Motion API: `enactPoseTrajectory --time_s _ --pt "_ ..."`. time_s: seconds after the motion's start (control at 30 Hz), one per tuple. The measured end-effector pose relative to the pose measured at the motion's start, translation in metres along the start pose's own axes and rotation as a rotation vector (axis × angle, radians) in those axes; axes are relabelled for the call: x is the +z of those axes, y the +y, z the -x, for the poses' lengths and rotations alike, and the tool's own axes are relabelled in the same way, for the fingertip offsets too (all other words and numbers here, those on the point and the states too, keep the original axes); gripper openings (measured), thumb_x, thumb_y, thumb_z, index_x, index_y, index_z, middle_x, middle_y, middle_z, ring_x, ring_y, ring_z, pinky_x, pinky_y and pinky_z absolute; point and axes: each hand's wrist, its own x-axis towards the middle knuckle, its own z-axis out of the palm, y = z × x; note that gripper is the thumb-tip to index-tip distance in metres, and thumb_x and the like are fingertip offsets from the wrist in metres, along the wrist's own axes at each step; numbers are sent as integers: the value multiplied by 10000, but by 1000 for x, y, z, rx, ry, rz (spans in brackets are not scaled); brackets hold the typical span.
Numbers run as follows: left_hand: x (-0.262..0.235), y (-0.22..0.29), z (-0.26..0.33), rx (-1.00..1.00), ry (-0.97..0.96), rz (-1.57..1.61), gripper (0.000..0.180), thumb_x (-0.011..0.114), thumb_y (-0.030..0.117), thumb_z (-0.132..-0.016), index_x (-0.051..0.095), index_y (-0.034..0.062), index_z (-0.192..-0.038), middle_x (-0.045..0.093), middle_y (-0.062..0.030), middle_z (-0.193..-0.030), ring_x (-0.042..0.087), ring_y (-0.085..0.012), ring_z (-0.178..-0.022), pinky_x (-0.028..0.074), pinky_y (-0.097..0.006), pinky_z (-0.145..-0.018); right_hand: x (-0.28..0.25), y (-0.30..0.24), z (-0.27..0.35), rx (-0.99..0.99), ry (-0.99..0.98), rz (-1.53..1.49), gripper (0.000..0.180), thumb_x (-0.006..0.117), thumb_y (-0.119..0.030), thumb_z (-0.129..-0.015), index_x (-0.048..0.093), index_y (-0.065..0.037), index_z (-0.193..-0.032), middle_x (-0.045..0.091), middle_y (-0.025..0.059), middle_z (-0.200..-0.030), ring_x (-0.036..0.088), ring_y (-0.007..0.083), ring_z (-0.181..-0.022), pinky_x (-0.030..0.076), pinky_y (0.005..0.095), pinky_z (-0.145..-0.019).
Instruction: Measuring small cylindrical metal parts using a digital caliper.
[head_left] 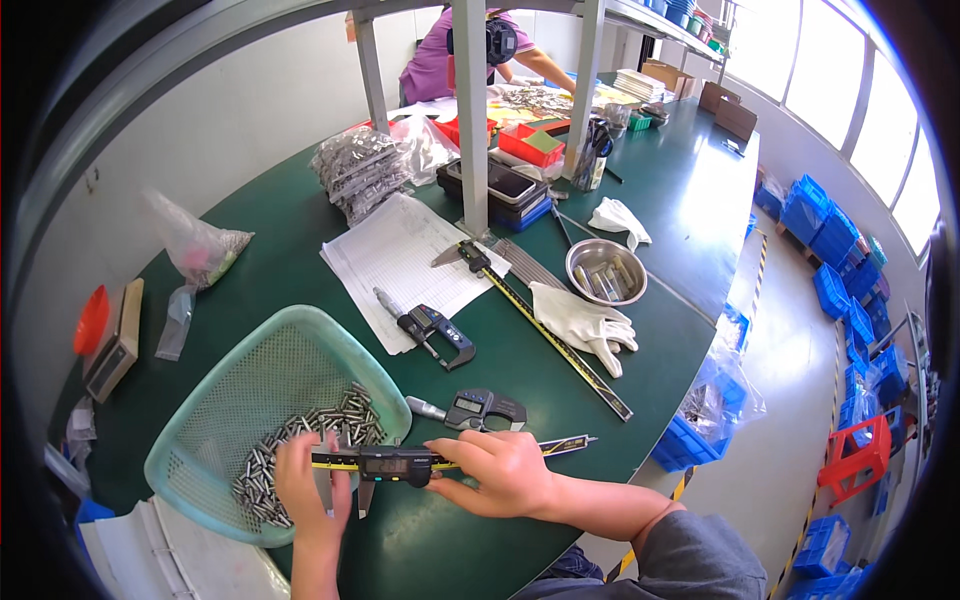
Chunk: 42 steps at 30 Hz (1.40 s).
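A black digital caliper (395, 464) with a yellow-striped beam lies sideways across my hands, its jaws parted and pointing down. My right hand (500, 475) grips it by the sliding part and beam, right of the display. At the jaw end, my left hand (305, 490) pinches the caliper between thumb and fingers; whether a small part is also between them I cannot tell. Behind the left hand, a pale green plastic basket (190, 425) holds many short metal pins (350, 418). A digital micrometer (470, 408) rests on the table just beyond my right hand.
On the green table (440, 555) are a second micrometer (430, 335), a long caliper (545, 325), paper sheets (395, 250), a white glove (585, 325) and a steel bowl (607, 255). A grey post (470, 120) rises mid-table. A person in purple (430, 65) works beyond.
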Motion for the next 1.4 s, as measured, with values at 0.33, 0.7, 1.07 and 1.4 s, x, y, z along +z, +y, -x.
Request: enactPoseTrajectory --time_s 0.33,0.7,1.07,1.4 --pt "-62 -27 34 -165 -210 -720 189 623 46 -649 535 13 -814 502 -129 -875 487 -308 -865 377 -396 -815 -2 -2 -3 -16 19 -50 356 761 -220 -659 623 -63 -947 505 18 -588 502 180 -429 384 292 -382" --pt "-63 -52 52 -152 -206 -857 55 530 54 -685 555 26 -644 520 -117 -738 507 -286 -806 364 -390 -824 1 -4 2 55 -76 -23 312 749 -227 -680 619 -80 -923 528 33 -625 544 210 -485 418 322 -413" --pt "-58 -53 40 -99 -171 -886 25 578 67 -605 600 58 -609 530 -77 -666 514 -219 -747 378 -343 -756 1 2 -1 90 -104 -103 331 765 -57 -631 611 8 -916 555 72 -640 496 143 -479 391 239 -446" --pt "-61 -58 49 -110 -216 -849 107 601 22 -557 559 40 -653 514 -87 -698 500 -239 -759 363 -340 -759 9 2 3 89 -93 -106 309 754 -62 -660 604 20 -917 543 68 -643 478 122 -485 390 231 -458"
